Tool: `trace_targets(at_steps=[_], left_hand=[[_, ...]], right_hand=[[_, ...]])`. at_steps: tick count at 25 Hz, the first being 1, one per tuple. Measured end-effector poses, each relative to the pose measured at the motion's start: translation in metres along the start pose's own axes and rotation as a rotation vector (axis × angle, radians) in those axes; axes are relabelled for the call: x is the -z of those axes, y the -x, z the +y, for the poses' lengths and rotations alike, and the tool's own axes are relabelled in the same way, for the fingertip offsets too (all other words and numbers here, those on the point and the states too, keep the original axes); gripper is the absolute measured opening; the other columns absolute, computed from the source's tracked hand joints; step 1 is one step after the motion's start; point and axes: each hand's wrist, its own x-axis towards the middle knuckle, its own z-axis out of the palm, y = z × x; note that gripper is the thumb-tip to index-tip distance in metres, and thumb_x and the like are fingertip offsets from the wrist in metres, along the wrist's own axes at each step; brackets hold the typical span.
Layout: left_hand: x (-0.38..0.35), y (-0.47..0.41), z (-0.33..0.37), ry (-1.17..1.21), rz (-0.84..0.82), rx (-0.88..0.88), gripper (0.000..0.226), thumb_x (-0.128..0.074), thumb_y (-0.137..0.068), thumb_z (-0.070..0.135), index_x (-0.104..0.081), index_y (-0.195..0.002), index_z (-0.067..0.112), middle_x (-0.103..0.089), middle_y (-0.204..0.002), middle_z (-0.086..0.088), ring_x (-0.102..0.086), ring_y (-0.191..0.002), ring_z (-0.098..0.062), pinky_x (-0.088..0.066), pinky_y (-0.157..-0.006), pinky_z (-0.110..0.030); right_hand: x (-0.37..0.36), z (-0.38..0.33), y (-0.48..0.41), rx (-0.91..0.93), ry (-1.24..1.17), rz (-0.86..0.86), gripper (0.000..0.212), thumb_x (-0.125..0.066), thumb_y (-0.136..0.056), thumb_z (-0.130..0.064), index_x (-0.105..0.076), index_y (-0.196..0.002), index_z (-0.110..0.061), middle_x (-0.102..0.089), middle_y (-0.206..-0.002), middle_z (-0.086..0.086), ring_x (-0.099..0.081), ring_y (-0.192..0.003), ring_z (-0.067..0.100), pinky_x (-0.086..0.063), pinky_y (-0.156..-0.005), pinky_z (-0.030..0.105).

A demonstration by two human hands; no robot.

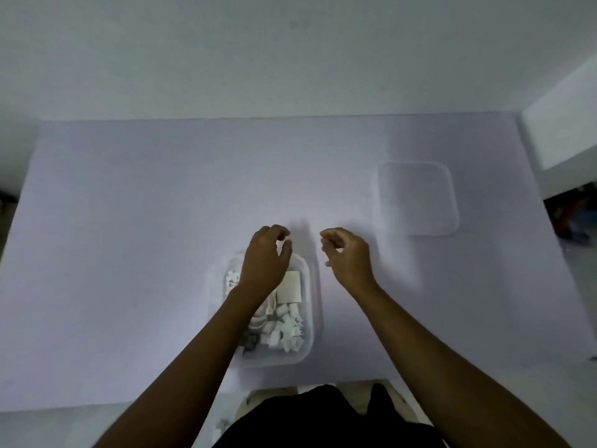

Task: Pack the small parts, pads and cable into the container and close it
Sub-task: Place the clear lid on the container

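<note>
The left hand [265,263] hovers over the clear container's [313,313] far end, fingers loosely curled, holding nothing. The right hand [349,258] hangs just right of it, fingers curled; whether it pinches anything is unclear. The container sits near centre, holding white small parts [287,336], a square pad [292,291] and a cable [260,320]. The lid [416,198] lies far right.

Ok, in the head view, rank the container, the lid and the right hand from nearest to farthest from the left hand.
1. container: directly under the left hand, near the front edge of the table.
2. right hand: just to its right, over bare table.
3. lid: farther right and back, lying flat.
</note>
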Motion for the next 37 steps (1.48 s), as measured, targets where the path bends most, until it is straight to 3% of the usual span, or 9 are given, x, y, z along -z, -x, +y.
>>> trace_targets(at_steps=[4,7,9,12,16,20,24,30,37], left_hand=[[-0.06,-0.058,0.055,0.034,-0.059,-0.007,0.025,-0.059,-0.094,0.02,-0.062,-0.116,0.011,-0.065,-0.106,-0.004,-0.061,-0.095,-0.02,-0.041,-0.08,-0.022],[-0.124,-0.098,0.095,0.053,-0.156,0.097,0.034,-0.058,-0.095,0.024,-0.058,-0.125,0.008,-0.064,-0.114,-0.011,-0.061,-0.103,-0.025,-0.047,-0.088,-0.03],[-0.161,-0.12,0.112,0.04,-0.205,0.176,0.042,-0.056,-0.095,0.028,-0.054,-0.131,0.006,-0.06,-0.123,-0.015,-0.058,-0.112,-0.029,-0.046,-0.095,-0.036],[-0.209,-0.146,0.128,0.046,-0.228,0.297,0.053,-0.054,-0.095,0.036,-0.047,-0.137,0.005,-0.053,-0.132,-0.019,-0.052,-0.121,-0.035,-0.044,-0.102,-0.045],[-0.25,-0.166,0.147,0.006,-0.149,0.386,0.052,-0.051,-0.097,0.036,-0.049,-0.134,0.001,-0.047,-0.133,-0.022,-0.044,-0.125,-0.038,-0.04,-0.102,-0.044],[-0.263,-0.166,0.173,0.027,-0.052,0.541,0.046,-0.048,-0.099,0.031,-0.046,-0.134,0.0,-0.045,-0.135,-0.021,-0.039,-0.128,-0.037,-0.038,-0.102,-0.044],[-0.251,-0.158,0.171,0.165,0.0,0.626,0.044,-0.053,-0.097,0.029,-0.04,-0.126,-0.001,-0.055,-0.127,-0.02,-0.053,-0.119,-0.037,-0.046,-0.098,-0.047],[-0.168,-0.108,0.141,0.244,0.031,0.503,0.036,-0.056,-0.097,0.027,-0.045,-0.122,0.003,-0.061,-0.117,-0.014,-0.058,-0.096,-0.024,-0.045,-0.081,-0.033],[-0.038,-0.018,0.071,0.215,0.125,0.377,0.047,-0.061,-0.094,0.034,-0.053,-0.131,0.005,-0.066,-0.106,-0.001,-0.058,-0.096,-0.015,-0.037,-0.084,-0.024]], right_hand=[[0.08,0.025,-0.048,-0.079,0.042,0.135,0.018,-0.061,-0.096,-0.011,-0.071,-0.11,-0.013,-0.071,-0.1,-0.005,-0.069,-0.09,0.014,-0.06,-0.083,0.04],[0.144,0.052,-0.094,-0.168,0.132,0.173,0.025,-0.061,-0.095,-0.009,-0.067,-0.119,-0.009,-0.069,-0.117,0.004,-0.065,-0.104,0.019,-0.049,-0.087,0.023],[0.175,0.074,-0.125,-0.246,0.198,0.164,0.032,-0.061,-0.094,-0.012,-0.062,-0.127,-0.008,-0.062,-0.129,0.009,-0.06,-0.116,0.023,-0.04,-0.089,0.02],[0.211,0.107,-0.162,-0.336,0.253,0.164,0.046,-0.062,-0.094,-0.016,-0.051,-0.138,-0.007,-0.053,-0.141,0.014,-0.048,-0.132,0.03,-0.039,-0.101,0.03],[0.233,0.132,-0.196,-0.415,0.316,0.171,0.06,-0.062,-0.093,-0.02,-0.038,-0.147,-0.007,-0.047,-0.147,0.018,-0.039,-0.138,0.036,-0.04,-0.109,0.044],[0.234,0.133,-0.203,-0.475,0.196,0.151,0.061,-0.062,-0.092,-0.016,-0.038,-0.148,-0.01,-0.051,-0.143,0.018,-0.049,-0.131,0.035,-0.045,-0.103,0.038],[0.243,0.128,-0.189,-0.462,0.071,0.208,0.055,-0.064,-0.092,-0.014,-0.044,-0.143,-0.008,-0.058,-0.136,0.016,-0.06,-0.118,0.03,-0.044,-0.089,0.025],[0.216,0.092,-0.132,-0.405,-0.023,0.247,0.045,-0.071,-0.088,-0.023,-0.062,-0.13,-0.007,-0.067,-0.123,0.008,-0.064,-0.112,0.024,-0.049,-0.098,0.031],[0.128,0.03,-0.022,-0.358,-0.212,0.223,0.045,-0.075,-0.087,-0.031,-0.066,-0.126,-0.011,-0.068,-0.108,-0.003,-0.065,-0.104,0.017,-0.052,-0.099,0.034]])
